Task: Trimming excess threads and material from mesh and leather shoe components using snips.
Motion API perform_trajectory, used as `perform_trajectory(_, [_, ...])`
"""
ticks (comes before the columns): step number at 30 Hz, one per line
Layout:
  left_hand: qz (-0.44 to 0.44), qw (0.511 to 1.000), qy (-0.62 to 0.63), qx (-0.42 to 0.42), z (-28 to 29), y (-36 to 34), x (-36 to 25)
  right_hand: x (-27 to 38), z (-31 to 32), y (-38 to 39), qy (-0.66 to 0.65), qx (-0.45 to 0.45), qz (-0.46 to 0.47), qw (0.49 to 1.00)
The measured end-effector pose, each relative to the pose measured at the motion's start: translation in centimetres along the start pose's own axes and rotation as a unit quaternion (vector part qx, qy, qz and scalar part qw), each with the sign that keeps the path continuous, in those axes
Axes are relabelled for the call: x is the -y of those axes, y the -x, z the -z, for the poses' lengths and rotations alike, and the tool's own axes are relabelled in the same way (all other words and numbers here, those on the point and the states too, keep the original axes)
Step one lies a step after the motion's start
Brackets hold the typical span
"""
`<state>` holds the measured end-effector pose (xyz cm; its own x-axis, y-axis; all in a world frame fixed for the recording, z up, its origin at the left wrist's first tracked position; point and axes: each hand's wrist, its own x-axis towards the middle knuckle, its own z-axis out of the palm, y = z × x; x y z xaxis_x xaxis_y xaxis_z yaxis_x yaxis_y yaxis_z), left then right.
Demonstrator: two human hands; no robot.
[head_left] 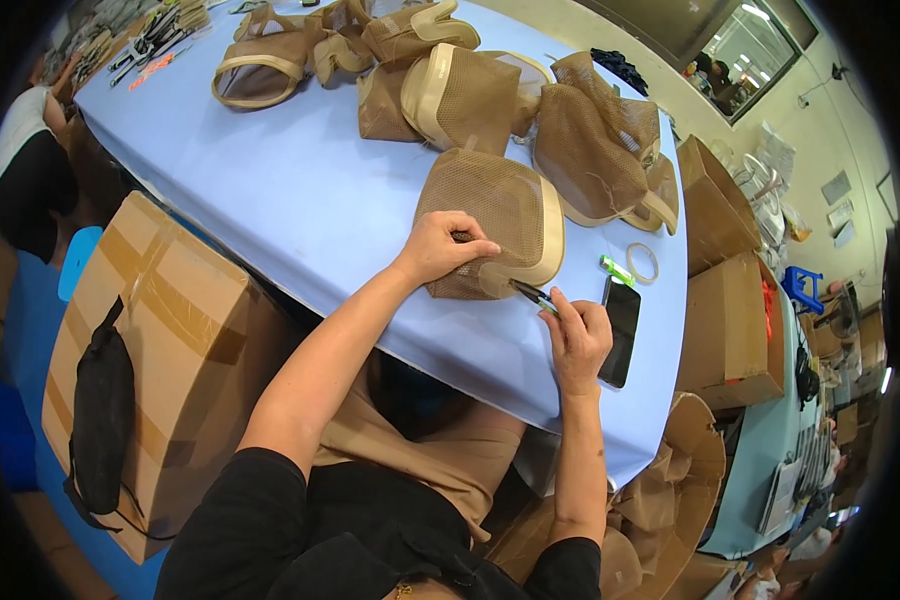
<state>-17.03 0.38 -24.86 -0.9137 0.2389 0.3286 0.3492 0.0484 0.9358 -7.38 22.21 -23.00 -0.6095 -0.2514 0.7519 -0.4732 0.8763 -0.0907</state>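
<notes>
On the blue table (pixel 270 190), a brown mesh piece (pixel 485 190) between two bare hands

Near the table's front edge, the mesh piece lies with its beige band (pixel 551 230) curving along the right. The left hand (pixel 448 245) rests over it, thumb and fingers brought together on something dark; whether that is gathered mesh cannot be told. The right hand (pixel 580 340) is closed around small black-bladed snips (pixel 532 293), their tips at the mesh piece's lower side; whether the blades touch it cannot be told.

Toward the table's right edge lie a black phone (pixel 620 335), a green stick-shaped item (pixel 618 270) and a pale ring (pixel 655 263). Across the table's far part sit other mesh pieces (pixel 480 95), also banded in beige.

Left of the table stands a taped cardboard box (pixel 160 290) bearing a black pouch (pixel 105 400); farther left is a person in a white top (pixel 25 130). Right of the table are an open carton (pixel 715 330) and, past its far right corner, a window (pixel 750 60) in a pale wall (pixel 820 130).
</notes>
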Motion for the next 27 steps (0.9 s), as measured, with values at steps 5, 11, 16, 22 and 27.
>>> perform_trajectory(5, [-0.005,1.0,-0.005,0.002,0.1,0.1,0.1,0.1,0.0,0.1,0.002,-0.004,-0.002,1.0])
perform_trajectory(11, [-0.018,1.0,-0.01,-0.001,-0.1,-0.1,0.0,0.7,0.2,0.3,0.009,-0.002,-0.024,1.0])
perform_trajectory(16, [-0.018,1.0,0.003,-0.001,0.0,-0.1,0.2,3.2,-0.3,0.6,-0.032,0.044,-0.068,0.996])
perform_trajectory(22, [-0.032,0.999,-0.003,-0.011,0.1,0.0,0.0,4.1,-0.2,0.9,-0.064,0.066,-0.103,0.99])
perform_trajectory(27, [-0.057,0.997,0.001,-0.046,0.3,0.2,-0.3,5.0,-0.9,0.6,-0.085,0.048,-0.123,0.988])
